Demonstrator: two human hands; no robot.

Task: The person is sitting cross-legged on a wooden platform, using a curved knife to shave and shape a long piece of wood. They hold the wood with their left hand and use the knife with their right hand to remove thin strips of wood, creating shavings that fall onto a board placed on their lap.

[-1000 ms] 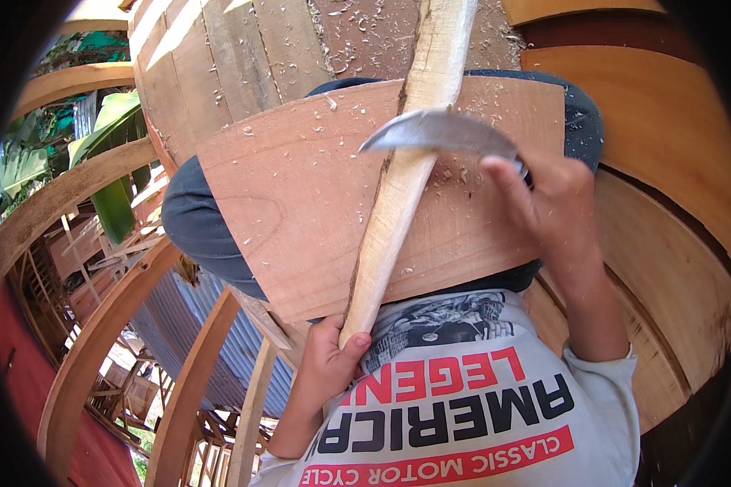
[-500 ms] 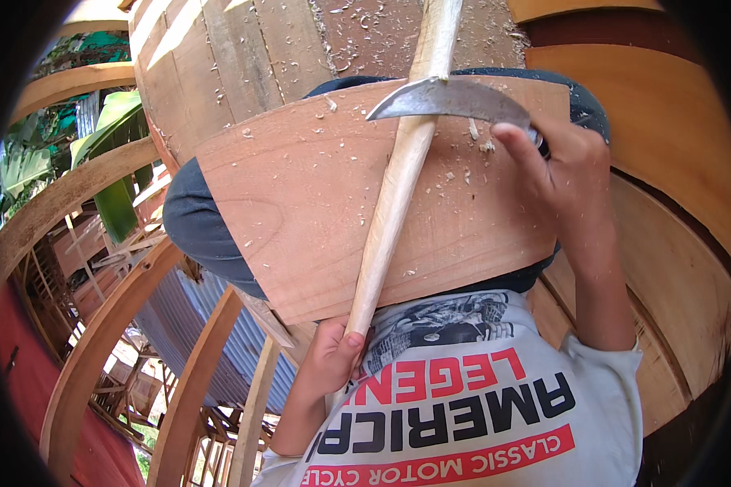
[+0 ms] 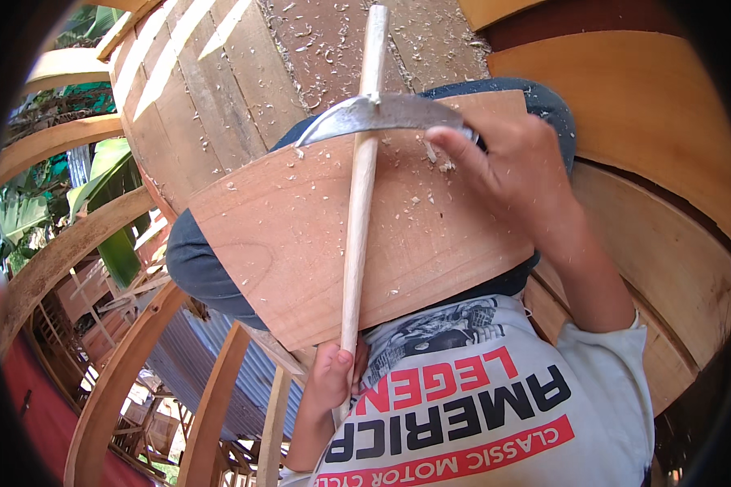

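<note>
A pale wooden stick [image 3: 355, 243] slants across a flat wooden board [image 3: 284, 260] that rests on my lap. My left hand [image 3: 333, 376] is closed around the stick's near end, close to my shirt. In my right hand [image 3: 516, 166] I grip a curved metal blade [image 3: 382, 114], its handle mostly hidden by my fingers. The blade lies crosswise over the upper part of the stick, touching it, with its tip toward the left. A small curl of wood stands at the blade's upper edge.
Wood shavings dot the board and the plank floor [image 3: 244, 89] beyond it. Curved wooden slats [image 3: 130, 369] run along the left, with leaves and corrugated metal sheet [image 3: 211, 333] outside. Broad orange-brown wooden panels [image 3: 609, 105] lie on the right.
The stick's far end has swung left and now shows fully. The blade and my right hand have shifted left and slightly down. My left hand keeps its grip.
</note>
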